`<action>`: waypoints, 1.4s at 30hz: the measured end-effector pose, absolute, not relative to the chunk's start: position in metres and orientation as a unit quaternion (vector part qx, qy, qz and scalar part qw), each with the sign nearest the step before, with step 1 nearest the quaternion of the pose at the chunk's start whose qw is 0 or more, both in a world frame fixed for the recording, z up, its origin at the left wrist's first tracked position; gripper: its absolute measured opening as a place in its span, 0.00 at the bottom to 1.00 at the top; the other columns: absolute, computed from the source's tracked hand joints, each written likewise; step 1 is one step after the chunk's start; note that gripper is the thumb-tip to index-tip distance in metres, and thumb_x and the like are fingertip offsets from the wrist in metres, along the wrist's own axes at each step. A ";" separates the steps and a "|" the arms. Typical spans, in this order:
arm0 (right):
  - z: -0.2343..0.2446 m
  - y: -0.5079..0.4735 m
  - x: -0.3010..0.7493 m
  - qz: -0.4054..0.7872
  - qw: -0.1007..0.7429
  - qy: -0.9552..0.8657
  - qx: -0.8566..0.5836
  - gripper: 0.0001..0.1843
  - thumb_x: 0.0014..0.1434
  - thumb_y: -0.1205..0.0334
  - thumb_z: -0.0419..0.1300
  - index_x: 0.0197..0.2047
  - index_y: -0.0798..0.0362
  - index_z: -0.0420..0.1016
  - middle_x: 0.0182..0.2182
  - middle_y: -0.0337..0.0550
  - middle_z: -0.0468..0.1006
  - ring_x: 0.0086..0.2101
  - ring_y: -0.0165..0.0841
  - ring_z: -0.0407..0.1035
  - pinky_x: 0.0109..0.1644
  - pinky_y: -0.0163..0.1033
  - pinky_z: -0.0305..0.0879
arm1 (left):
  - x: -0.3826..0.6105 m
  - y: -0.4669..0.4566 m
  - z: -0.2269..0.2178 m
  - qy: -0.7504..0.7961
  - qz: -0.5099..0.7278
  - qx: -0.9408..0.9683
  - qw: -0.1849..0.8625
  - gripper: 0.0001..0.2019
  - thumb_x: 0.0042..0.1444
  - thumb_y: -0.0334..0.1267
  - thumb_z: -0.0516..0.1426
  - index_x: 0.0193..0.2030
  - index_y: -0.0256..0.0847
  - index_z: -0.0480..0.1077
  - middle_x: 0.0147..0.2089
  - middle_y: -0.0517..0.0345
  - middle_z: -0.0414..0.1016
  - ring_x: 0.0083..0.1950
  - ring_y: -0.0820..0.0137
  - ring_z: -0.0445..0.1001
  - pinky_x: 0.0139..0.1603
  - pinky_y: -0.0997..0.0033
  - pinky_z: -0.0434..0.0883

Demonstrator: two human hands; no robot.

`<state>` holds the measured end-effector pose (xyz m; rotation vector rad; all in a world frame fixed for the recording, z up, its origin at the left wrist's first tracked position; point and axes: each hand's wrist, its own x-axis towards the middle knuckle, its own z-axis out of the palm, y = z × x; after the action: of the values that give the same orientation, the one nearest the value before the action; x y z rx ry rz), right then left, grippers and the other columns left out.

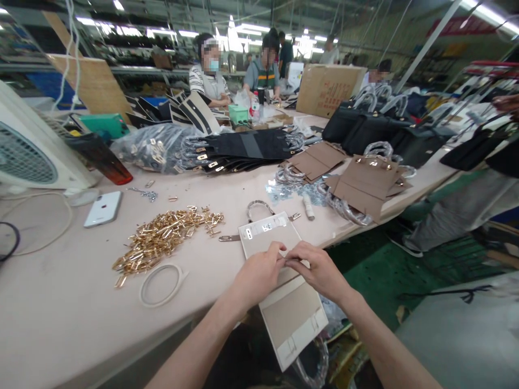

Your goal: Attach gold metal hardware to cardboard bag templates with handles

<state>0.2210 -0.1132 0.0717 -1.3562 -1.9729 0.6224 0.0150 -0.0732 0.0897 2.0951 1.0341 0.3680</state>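
Note:
A beige bag panel [290,316] lies over the near edge of the long table [60,324], its wrapped handle [259,205] at the far end. My left hand [259,273] and my right hand [318,270] meet over the panel's middle. Both are closed in a pinch, fingertips touching around something small that I cannot make out. A heap of gold metal fittings [162,237] lies to the left of my hands, with a loose beige strap loop [162,283] in front of it.
A white phone [103,208], a fan unit [28,154] and cables sit at the left. Black panels [243,148], brown card-wrapped panels [365,183] and black handbags [373,129] fill the table farther on. Two people work at the far end; another stands at right.

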 end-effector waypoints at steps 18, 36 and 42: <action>0.084 -0.104 0.220 0.241 0.361 -0.734 -0.523 0.20 0.66 0.58 0.66 0.60 0.45 0.74 0.54 0.47 0.77 0.46 0.37 0.76 0.55 0.45 0.73 | 0.007 -0.065 0.097 0.388 0.214 0.823 0.357 0.16 0.70 0.36 0.51 0.30 0.42 0.72 0.32 0.58 0.80 0.35 0.68 0.76 0.36 0.71 0.63; 0.088 -0.105 0.213 0.344 0.367 -0.697 -0.512 0.06 0.68 0.59 0.64 0.38 0.49 0.81 0.34 0.40 0.82 0.36 0.35 0.75 0.43 0.39 0.69 | 0.013 -0.070 0.089 0.406 0.289 0.736 0.458 0.14 0.62 0.37 0.55 0.29 0.40 0.80 0.27 0.61 0.79 0.31 0.70 0.74 0.35 0.74 0.67; 0.081 -0.098 0.206 0.376 0.382 -0.670 -0.513 0.07 0.67 0.58 0.64 0.36 0.50 0.79 0.32 0.38 0.81 0.35 0.34 0.74 0.42 0.38 0.68 | 0.013 -0.067 0.078 0.433 0.316 0.691 0.485 0.13 0.60 0.38 0.56 0.30 0.40 0.80 0.27 0.60 0.79 0.31 0.70 0.74 0.36 0.73 0.68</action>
<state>0.2056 -0.0984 0.0805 -1.3092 -1.7100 0.9602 0.0129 -0.0665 0.0780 1.6810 1.0550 0.7685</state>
